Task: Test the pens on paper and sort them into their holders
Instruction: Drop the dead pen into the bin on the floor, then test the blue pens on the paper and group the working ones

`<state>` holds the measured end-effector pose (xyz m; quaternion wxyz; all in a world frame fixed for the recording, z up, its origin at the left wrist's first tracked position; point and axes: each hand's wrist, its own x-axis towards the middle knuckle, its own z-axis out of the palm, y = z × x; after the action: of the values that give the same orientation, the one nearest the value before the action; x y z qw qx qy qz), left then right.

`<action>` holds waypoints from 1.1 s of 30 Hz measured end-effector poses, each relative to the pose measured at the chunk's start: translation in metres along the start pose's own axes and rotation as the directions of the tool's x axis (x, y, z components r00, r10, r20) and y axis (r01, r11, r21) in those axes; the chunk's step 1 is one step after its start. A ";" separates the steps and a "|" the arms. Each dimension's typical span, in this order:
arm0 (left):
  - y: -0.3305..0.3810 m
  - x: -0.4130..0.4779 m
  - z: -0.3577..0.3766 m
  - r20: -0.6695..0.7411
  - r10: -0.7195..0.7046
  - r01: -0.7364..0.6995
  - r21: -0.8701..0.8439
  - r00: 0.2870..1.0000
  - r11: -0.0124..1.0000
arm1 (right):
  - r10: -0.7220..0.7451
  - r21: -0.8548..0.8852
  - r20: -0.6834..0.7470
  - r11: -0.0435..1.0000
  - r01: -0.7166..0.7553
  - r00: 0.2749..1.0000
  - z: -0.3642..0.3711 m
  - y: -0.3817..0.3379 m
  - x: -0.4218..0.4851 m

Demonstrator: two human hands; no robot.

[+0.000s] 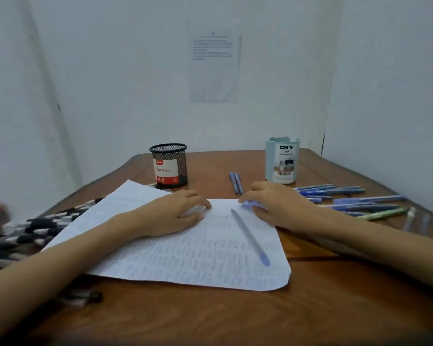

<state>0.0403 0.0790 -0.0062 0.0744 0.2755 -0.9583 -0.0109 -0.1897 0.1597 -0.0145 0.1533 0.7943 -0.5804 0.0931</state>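
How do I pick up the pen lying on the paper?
Pinch the pen at the middle of its grey barrel, coming down from above, fingers on its two long sides. It lies flat and slanted on the paper, bare tip pointing away, purple end nearest you. The right hand is nearer, though it holds a purple piece.

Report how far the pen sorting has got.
Done: the paper is full of test scribbles, but no pens show in the mesh holder or blue organiser. In hand: the right hand pinches a purple cap; a pen lies on the sheet. Left: the black pens and blue pens.
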 end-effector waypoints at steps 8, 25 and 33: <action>0.003 -0.004 -0.002 0.101 -0.018 0.014 0.035 0.995 0.999 | -0.586 -0.201 -0.110 0.804 0.560 0.802 -0.007 0.005 -0.007; 0.011 -0.011 -0.007 0.318 -0.075 0.090 -0.031 0.945 0.995 | 0.253 0.939 0.061 0.313 -0.141 0.966 -0.018 -0.036 -0.024; 0.017 -0.010 -0.002 0.351 -0.128 0.127 0.025 0.927 0.992 | 0.207 0.932 0.188 0.272 -0.241 0.960 -0.023 -0.063 -0.028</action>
<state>0.0399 0.0990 -0.0042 -0.0994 0.3308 -0.9362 -0.0641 -0.1379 0.2107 -0.0102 -0.3655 0.6432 -0.5217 0.4250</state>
